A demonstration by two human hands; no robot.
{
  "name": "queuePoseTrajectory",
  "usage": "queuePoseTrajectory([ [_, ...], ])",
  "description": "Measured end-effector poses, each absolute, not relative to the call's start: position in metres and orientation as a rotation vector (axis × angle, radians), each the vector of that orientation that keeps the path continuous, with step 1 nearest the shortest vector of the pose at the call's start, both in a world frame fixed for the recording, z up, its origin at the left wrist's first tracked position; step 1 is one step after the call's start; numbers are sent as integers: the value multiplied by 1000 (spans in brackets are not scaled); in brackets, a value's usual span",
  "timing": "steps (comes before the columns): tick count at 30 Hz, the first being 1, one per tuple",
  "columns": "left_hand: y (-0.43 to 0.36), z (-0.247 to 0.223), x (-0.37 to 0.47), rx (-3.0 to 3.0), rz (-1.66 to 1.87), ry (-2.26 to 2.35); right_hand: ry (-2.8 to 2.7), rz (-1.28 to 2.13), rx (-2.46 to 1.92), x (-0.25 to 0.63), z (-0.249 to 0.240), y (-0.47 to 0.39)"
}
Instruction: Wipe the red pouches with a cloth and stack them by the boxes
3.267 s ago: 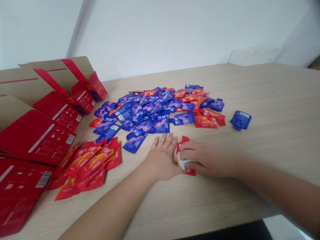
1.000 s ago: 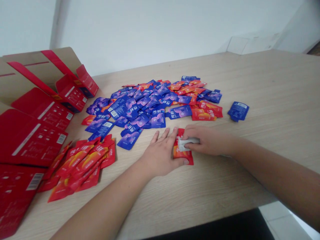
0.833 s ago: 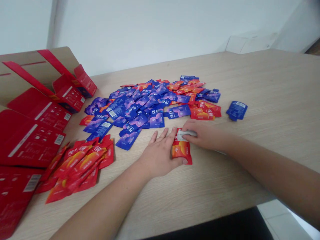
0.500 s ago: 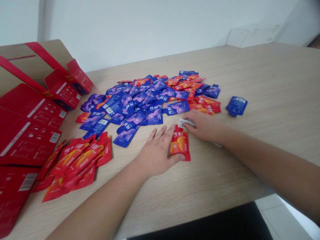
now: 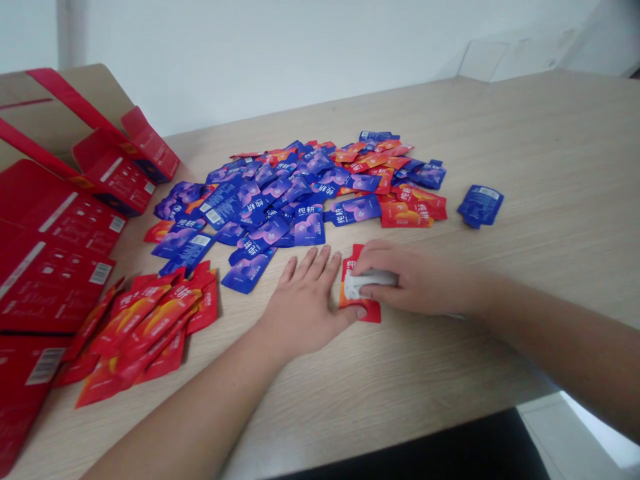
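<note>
A red and orange pouch (image 5: 369,312) lies flat on the table in front of me, its printed side up. My left hand (image 5: 305,310) is spread flat beside it, fingers apart, with the thumb resting on the pouch's lower left part. Closed around a folded white tissue (image 5: 367,281), my right hand (image 5: 423,277) presses it onto the middle of the pouch. The tissue and fingers cover much of the pouch's print. Just beyond my hands spreads a loose heap of blue pouches (image 5: 310,227) mixed with red and orange pouches (image 5: 410,213).
Left of my hands lies a pile of red and orange pouches (image 5: 150,320). Red cartons (image 5: 55,280) stand along the left edge, some with raised flaps. One blue pouch (image 5: 481,205) sits apart at the right. A white wall (image 5: 280,60) borders the wooden table (image 5: 540,173).
My right hand has moved the tissue from the pouch's top end down over its middle. The left hand stays flat at the pouch's left side. The view has shifted slightly.
</note>
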State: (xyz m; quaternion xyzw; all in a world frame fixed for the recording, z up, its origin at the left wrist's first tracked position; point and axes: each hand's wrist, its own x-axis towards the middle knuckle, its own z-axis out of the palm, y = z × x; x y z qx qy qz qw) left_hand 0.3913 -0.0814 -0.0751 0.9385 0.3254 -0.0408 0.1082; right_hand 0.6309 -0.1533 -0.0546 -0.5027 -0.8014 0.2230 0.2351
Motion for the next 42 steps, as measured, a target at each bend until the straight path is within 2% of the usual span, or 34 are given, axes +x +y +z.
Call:
queuePoseTrajectory([
  [4, -81, -73, 393, 2748, -177, 972, -2300, 600, -1437, 624, -60, -151],
  [16, -83, -75, 395, 2750, -219, 1002, -2045, 227, -1762, 646, -84, -109],
  [20, -83, -77, 391, 2778, -151, 960, -1868, 144, -1737, 649, -88, -113],
  [24, -83, -77, 386, 2785, -73, 873, -1814, 222, -1645, 651, -79, -128],
  [33, -80, -67, 388, 2754, -197, 844, -2294, 833, -1454, 636, -47, -155],
  [38, -79, -68, 388, 2764, -213, 837, -2300, 747, -1520, 629, -53, -151],
  [42, -78, -68, 389, 2750, -208, 869, -2246, 543, -1528, 630, -60, -147],
])
